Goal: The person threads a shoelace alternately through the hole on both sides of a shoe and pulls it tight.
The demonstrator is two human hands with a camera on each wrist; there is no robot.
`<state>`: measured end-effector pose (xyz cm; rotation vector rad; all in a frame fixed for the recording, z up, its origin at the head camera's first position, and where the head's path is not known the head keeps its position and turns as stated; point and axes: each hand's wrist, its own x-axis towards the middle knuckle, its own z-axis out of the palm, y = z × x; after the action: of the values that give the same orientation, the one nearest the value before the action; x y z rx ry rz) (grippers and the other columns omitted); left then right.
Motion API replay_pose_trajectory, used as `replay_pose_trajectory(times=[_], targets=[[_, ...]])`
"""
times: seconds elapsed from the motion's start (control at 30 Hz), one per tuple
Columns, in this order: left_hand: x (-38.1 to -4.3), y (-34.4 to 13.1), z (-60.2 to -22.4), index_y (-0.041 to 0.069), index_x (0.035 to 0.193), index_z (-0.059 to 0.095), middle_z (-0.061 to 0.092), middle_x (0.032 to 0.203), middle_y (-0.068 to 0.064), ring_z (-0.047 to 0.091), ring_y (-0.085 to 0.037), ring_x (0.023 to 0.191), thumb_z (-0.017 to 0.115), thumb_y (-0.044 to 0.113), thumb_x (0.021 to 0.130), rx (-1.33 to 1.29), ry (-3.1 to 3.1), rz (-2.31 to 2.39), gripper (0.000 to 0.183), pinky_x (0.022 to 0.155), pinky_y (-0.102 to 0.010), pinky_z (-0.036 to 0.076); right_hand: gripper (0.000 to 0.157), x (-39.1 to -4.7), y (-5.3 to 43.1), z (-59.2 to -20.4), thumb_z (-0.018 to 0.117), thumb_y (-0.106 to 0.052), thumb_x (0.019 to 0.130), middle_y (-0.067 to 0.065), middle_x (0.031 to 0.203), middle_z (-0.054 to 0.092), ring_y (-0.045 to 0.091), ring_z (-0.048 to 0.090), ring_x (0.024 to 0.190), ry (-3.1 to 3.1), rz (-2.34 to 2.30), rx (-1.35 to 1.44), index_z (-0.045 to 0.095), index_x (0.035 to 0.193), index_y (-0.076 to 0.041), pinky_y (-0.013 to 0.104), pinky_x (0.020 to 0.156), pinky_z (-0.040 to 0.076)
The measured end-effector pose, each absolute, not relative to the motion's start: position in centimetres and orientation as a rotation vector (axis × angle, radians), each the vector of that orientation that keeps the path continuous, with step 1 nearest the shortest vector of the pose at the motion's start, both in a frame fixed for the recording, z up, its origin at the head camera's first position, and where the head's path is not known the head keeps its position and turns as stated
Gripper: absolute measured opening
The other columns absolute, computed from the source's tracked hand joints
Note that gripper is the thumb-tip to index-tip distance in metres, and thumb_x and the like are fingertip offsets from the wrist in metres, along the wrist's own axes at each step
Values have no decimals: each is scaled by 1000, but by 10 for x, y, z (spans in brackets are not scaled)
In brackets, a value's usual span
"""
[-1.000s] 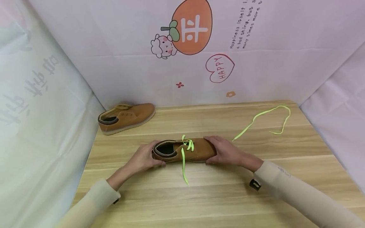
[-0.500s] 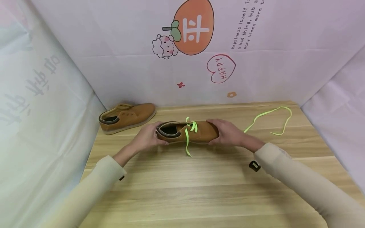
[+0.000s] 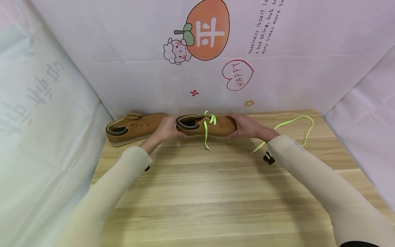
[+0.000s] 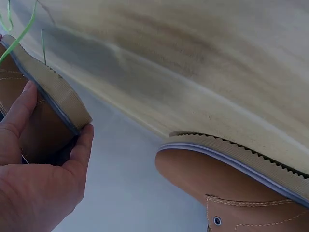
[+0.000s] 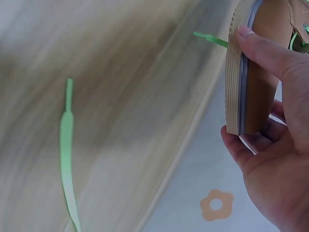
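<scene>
A brown shoe [image 3: 220,127] with a neon green lace [image 3: 206,135] is held between both hands near the back of the table. My left hand [image 3: 169,128] grips its heel; in the left wrist view, thumb and fingers [image 4: 83,145] wrap the heel end. At the toe, my right hand [image 3: 247,127] grips from the other side, its thumb on the sole's edge [image 5: 234,72] in the right wrist view. One lace end dangles down the shoe's near side. To the left sits a second brown shoe [image 3: 135,128] with bare eyelets, partly behind my left hand.
A loose neon green lace [image 3: 290,121] lies curved at the table's back right, partly hidden by the right forearm. A white printed cloth wall [image 3: 139,79] rises behind the wooden table [image 3: 197,192], with cloth on both sides.
Both hands have carried the laced shoe away from the body, toward the back wall and slightly right. The second shoe and loose lace have stayed put.
</scene>
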<state>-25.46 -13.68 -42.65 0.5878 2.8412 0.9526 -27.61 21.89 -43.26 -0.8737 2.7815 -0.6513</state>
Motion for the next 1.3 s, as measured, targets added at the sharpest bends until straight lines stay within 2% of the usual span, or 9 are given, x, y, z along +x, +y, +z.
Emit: replay_pose_trajectory(times=[0.23,0.37,0.57,0.67,0.87,1.1,1.3], targets=[[-278,-124,-431,-3,141,60,68,135,-19,61,-37,128,98,10,74,508,2836,935,77,114,-47,45,95,-302,220,-440,96,-22,78,28,146,58,43,58,129,2775,-623,-823,45,153,7,57,111,44],[-289,-118,-436,-6,146,54,63,141,-23,56,-40,134,96,7,75,428,2824,908,83,118,-47,42,93,-311,221,-446,95,-20,80,27,147,56,43,56,131,2763,-619,-795,44,153,7,57,111,43],[-311,-112,-458,-2,149,50,61,144,-20,55,-38,135,98,18,73,356,2861,805,92,115,-53,42,92,-318,224,-452,95,-17,80,26,149,53,44,52,135,2759,-643,-748,44,153,5,57,115,39],[-312,-109,-462,-1,149,50,61,145,-20,54,-39,136,98,19,74,352,2867,807,92,116,-53,42,92,-319,225,-456,95,-15,80,28,150,53,46,51,137,2767,-642,-746,43,153,6,58,116,38],[-298,-104,-449,-4,154,44,53,154,-22,48,-40,144,94,11,80,335,2815,867,90,122,-46,37,92,-319,226,-461,94,-16,80,29,150,52,47,49,138,2776,-625,-770,43,152,8,58,118,37],[-295,-106,-450,-4,156,41,52,155,-23,47,-41,145,94,15,81,336,2827,888,93,122,-48,37,90,-317,224,-461,93,-16,81,29,153,50,47,46,142,2798,-579,-754,44,152,8,57,120,35],[-291,-118,-446,-4,151,49,57,149,-23,53,-40,139,93,14,82,431,2842,926,85,118,-49,42,89,-317,218,-453,91,-17,83,33,152,49,49,46,141,2780,-530,-774,42,152,11,59,119,36]])
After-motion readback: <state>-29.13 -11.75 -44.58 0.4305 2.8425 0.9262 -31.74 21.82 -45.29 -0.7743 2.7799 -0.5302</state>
